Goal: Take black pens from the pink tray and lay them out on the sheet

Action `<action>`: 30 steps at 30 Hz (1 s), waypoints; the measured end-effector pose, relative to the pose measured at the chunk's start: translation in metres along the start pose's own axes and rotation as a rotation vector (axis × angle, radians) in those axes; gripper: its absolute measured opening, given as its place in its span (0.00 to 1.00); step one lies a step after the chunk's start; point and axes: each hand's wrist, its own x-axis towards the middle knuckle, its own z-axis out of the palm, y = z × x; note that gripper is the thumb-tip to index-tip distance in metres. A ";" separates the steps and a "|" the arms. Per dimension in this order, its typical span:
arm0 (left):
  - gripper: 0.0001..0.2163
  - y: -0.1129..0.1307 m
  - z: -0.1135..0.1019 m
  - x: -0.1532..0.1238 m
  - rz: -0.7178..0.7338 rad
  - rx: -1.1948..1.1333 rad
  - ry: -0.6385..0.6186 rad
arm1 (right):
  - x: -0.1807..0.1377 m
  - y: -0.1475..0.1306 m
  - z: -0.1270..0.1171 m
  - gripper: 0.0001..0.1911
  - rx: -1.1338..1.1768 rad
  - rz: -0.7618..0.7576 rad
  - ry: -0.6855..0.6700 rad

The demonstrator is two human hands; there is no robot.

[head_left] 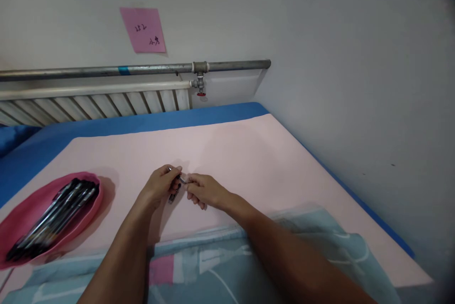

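Note:
My left hand [161, 184] and my right hand [202, 190] meet over the middle of a pink sheet [249, 152]. Together they hold a dark pen [175, 192]. The left fingers wrap round its barrel, whose lower end points down toward me. The right fingers pinch a small part at the pen's upper end, by the left fingertips. Most of the pen is hidden inside the two hands. A pink oval tray [21, 219] with several dark pens [53, 219] lies to the left of my left forearm.
The pink sheet lies on a blue surface [106, 126]. A light blue patterned cloth [220, 266] covers the near edge under my forearms. A radiator [95, 102] and a metal pipe [142, 69] run along the back wall, under a pink note [143, 30]. A wall stands close on the right.

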 end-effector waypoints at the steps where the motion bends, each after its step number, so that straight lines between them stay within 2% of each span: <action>1: 0.15 -0.001 0.000 0.000 0.000 0.002 0.000 | 0.000 0.000 0.000 0.05 0.002 -0.001 -0.003; 13: 0.14 -0.003 0.006 0.000 0.029 0.053 -0.013 | 0.001 0.002 0.002 0.09 -0.045 0.009 -0.019; 30: 0.15 -0.002 0.006 -0.002 0.037 0.036 -0.027 | 0.000 0.002 0.003 0.09 -0.028 -0.017 -0.013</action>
